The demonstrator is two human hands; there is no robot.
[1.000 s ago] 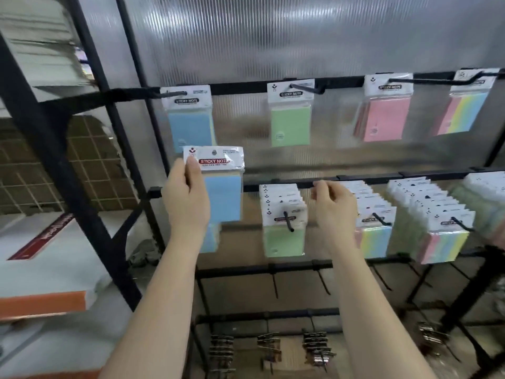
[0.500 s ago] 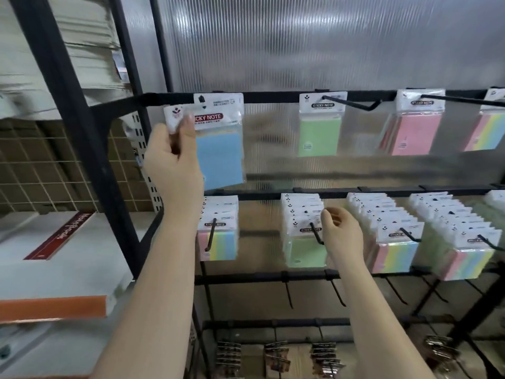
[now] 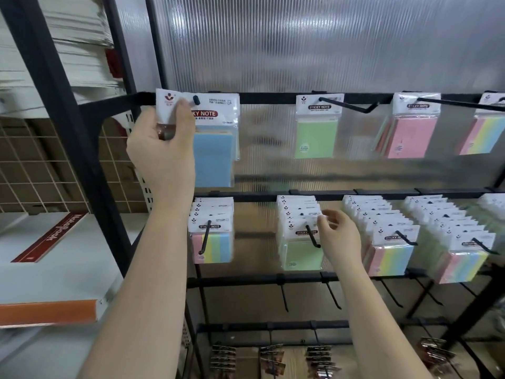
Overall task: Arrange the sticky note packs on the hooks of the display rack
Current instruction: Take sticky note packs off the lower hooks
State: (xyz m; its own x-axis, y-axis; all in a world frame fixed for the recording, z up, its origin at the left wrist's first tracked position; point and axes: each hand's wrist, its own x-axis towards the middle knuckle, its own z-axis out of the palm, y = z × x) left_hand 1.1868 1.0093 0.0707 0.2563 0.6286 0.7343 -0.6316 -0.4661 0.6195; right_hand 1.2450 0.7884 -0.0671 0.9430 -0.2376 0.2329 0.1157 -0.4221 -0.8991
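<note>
Where left hand [image 3: 161,149] pinches, blue pack [image 3: 214,138] seems hooked.

I'm seeing a blue sticky note pack [image 3: 213,149] showing a white header card with red lettering. On the black display rack [image 3: 273,97], a green pack [image 3: 315,139], a pink pack [image 3: 410,138] and a striped pastel pack [image 3: 482,136] are hanging along the top rail. Lower down, rainbow-striped packs [image 3: 213,247] are displaying pink, yellow, green and blue bands, beside pale green packs [image 3: 299,254]. A white box [image 3: 49,258] is bearing a dark red stripe and an orange edge. The ribbed panel [image 3: 328,42] behind is looking grey-translucent.
</note>
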